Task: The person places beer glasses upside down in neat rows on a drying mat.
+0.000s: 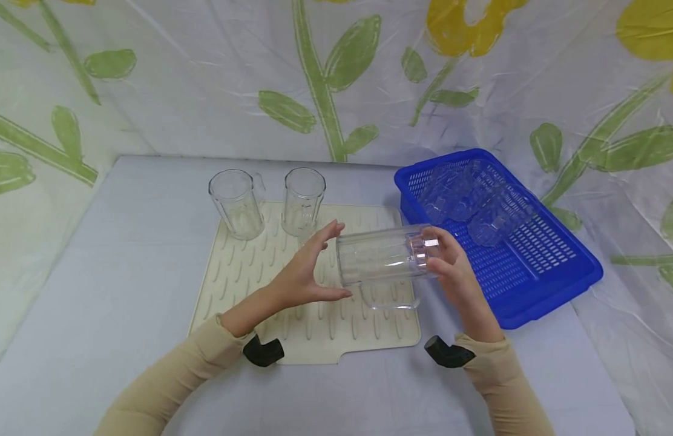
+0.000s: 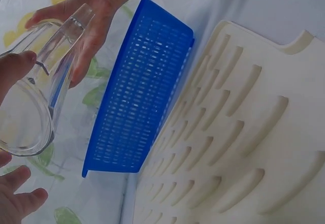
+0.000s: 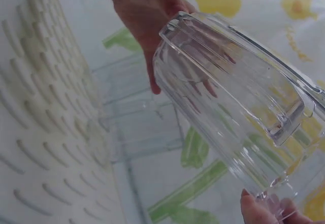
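A clear glass mug (image 1: 377, 257) lies sideways in the air above the drying mat, its handle hanging toward the person. My right hand (image 1: 459, 275) grips it by the thick base. At the mug's mouth, my left hand (image 1: 301, 275) has thumb and fingers spread wide around the rim; in the right wrist view the left hand (image 3: 144, 13) stays behind the glass, and contact is unclear. Two more clear mugs, one at the left (image 1: 238, 206) and one beside it (image 1: 302, 203), stand upright at the mat's back edge.
The cream ridged drying mat (image 1: 315, 342) lies on a white-covered table (image 1: 113, 272). At the right sits a blue perforated basket (image 1: 538, 306) with several clear mugs (image 1: 489, 212) at its back. A flower-patterned sheet (image 1: 206, 103) hangs behind the table.
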`<state>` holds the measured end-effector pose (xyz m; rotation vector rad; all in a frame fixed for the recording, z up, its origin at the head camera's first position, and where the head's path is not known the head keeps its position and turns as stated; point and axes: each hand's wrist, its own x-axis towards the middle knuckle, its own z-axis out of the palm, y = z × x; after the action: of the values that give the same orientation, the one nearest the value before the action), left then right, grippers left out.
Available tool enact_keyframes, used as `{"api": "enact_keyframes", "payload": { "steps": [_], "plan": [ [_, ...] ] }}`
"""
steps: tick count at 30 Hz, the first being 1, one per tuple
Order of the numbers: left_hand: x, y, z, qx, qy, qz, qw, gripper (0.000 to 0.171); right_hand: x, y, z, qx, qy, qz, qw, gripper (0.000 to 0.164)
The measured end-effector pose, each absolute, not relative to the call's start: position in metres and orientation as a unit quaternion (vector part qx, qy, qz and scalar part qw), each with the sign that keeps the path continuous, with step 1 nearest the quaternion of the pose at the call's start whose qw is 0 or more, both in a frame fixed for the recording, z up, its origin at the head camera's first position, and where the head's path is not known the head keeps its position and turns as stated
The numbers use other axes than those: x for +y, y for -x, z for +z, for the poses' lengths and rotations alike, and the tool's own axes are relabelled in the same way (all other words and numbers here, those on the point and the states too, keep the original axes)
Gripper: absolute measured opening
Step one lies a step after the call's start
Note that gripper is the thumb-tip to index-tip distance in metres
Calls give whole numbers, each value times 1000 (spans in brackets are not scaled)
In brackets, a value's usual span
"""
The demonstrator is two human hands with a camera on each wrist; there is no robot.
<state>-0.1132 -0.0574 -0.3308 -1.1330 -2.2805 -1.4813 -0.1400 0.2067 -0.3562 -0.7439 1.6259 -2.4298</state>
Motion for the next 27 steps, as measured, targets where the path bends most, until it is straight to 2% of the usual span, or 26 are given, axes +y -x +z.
{"api": "enact_keyframes", "payload": {
  "steps": [8,9,15,17,23,27],
  "plan": [
    [-55,111,-337,-751,379,-536,66,79,198,133,-357,542,213,-805,114,49],
    [-55,112,-339,-747,379,-543,63,78,204,139,-371,535,218,-807,122,49],
    [-57,121,-358,-747,376,-546,49,80,213,139,-375,594,206,-768,119,50],
    [-57,123,-362,-748,378,-543,46,80,211,132,-362,611,198,-757,118,51],
    [-54,116,-343,-739,391,-547,50,77,215,133,-365,586,221,-771,114,48],
    [-56,114,-333,-742,395,-539,62,78,211,129,-358,581,205,-778,124,51]
  ]
}}
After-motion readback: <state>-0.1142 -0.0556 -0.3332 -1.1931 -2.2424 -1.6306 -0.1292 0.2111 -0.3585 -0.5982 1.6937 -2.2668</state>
